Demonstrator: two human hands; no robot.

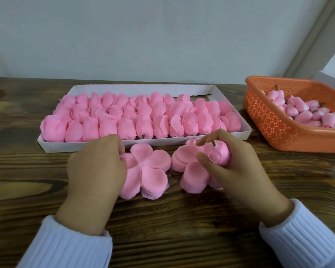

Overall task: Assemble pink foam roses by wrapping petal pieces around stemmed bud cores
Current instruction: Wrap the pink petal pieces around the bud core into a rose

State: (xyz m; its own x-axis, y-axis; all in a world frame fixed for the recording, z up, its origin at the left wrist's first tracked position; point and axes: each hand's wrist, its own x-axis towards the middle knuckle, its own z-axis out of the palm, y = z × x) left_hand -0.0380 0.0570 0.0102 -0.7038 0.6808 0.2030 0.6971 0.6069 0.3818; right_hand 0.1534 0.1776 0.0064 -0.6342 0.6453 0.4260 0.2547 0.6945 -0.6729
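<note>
Head view: right fingers (pixel 201 158) grip a bud (pixel 219 154), left fingers (pixel 118 146) pinch a petal stack (pixel 150 171) beside the tray rim (pixel 162 141).

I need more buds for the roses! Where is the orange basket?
In the head view, the orange basket sits at the far right of the table, just right of the white tray and beyond the right hand.

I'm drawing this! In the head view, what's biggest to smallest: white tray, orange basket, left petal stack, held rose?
1. white tray, widest by far.
2. orange basket, though the frame cuts it off.
3. left petal stack.
4. held rose, partly covered by fingers.
</note>
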